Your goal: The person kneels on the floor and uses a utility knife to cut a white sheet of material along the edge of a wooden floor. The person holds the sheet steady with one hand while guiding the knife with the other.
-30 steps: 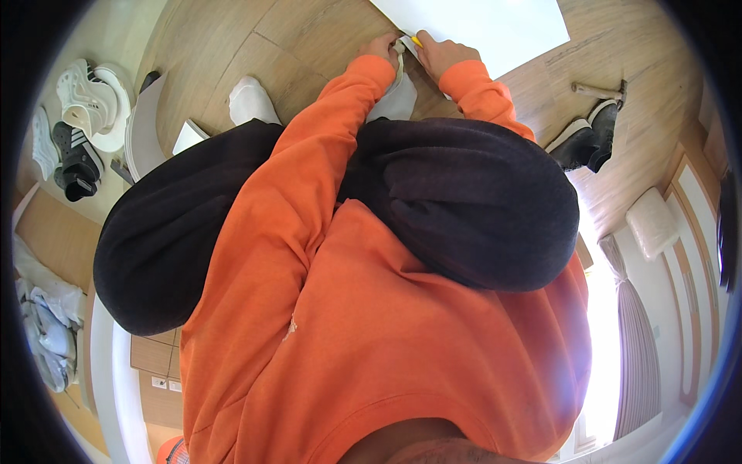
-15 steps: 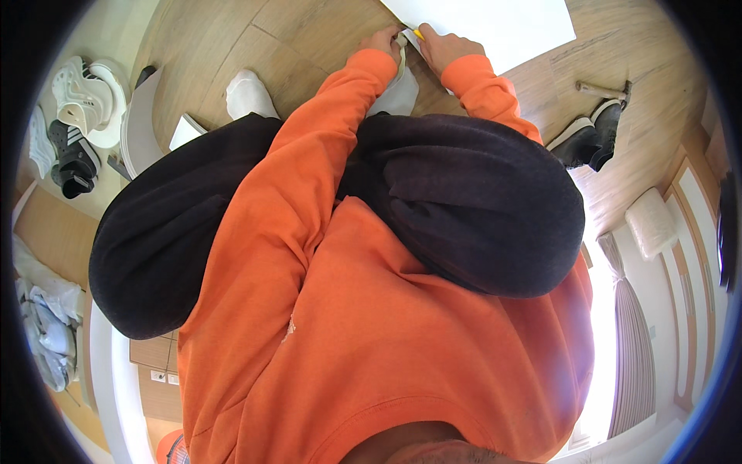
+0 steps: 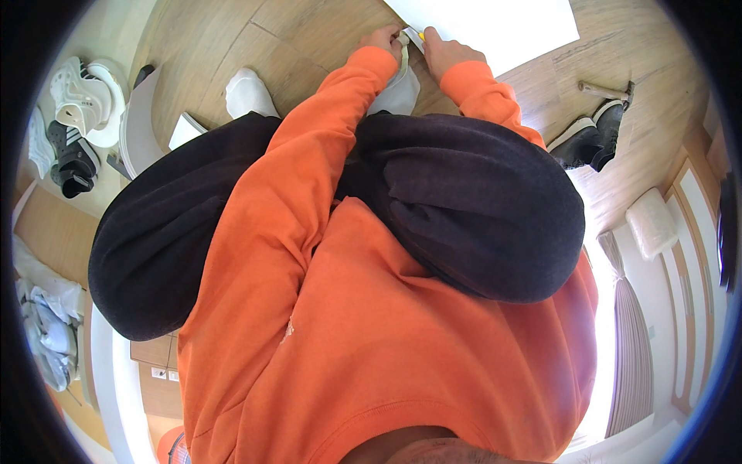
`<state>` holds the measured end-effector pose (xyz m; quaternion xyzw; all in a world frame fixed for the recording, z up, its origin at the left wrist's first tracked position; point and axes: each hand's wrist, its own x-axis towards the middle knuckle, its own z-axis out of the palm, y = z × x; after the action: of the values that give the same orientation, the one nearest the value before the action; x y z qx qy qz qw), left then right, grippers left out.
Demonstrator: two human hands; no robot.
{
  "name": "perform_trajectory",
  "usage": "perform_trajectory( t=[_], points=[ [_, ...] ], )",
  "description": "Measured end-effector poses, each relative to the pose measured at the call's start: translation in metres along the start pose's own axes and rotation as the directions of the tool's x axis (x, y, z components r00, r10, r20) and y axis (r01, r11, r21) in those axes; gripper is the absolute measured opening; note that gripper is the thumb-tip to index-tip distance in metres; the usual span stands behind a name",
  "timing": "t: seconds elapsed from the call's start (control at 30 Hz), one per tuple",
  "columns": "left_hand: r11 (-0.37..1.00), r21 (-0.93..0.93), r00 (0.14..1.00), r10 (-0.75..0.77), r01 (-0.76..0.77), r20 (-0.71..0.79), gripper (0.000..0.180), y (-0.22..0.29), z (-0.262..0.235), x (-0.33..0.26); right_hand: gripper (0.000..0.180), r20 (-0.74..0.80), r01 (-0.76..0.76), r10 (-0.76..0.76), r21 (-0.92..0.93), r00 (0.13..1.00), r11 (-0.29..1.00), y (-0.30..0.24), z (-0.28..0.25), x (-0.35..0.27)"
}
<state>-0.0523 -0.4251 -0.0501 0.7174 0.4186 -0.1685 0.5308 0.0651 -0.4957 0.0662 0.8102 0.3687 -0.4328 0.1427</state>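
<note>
My left hand (image 3: 381, 39) and my right hand (image 3: 447, 54) meet at the near corner of a white flat board (image 3: 502, 23) lying on the wooden floor. The left fingers pinch a pale strip (image 3: 404, 60) that hangs down from them. A small yellow object (image 3: 418, 35) sits between the two hands, held by my right fingertips against the board's edge. Both arms are in orange sleeves and reach out over my dark-trousered knees. What lies under the fingers is hidden.
My feet in white socks (image 3: 247, 93) rest on the floor below the hands. Dark shoes (image 3: 589, 135) and a hammer-like tool (image 3: 607, 90) lie to the right. More shoes (image 3: 73, 116) are piled at the left, with crumpled cloth (image 3: 42, 332) lower left.
Both hands have shifted slightly up and to the right along the board's corner. They stay close together on the strip and the yellow object.
</note>
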Motion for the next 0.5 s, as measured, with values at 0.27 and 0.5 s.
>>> perform_trajectory(
  t=[0.27, 0.5],
  points=[
    [1.0, -0.003, 1.0, -0.011, 0.011, 0.026, 0.026, 0.003, -0.001, 0.001, 0.02, 0.089, -0.034, 0.03, 0.052, 0.996, 0.998, -0.002, -0.004, -0.001],
    [0.998, -0.062, 0.999, -0.025, 0.027, 0.032, 0.025, -0.009, 0.008, 0.003, 0.019, 0.023, -0.004, 0.002, 0.064, 1.0, 0.998, -0.004, 0.008, 0.001]
  ],
)
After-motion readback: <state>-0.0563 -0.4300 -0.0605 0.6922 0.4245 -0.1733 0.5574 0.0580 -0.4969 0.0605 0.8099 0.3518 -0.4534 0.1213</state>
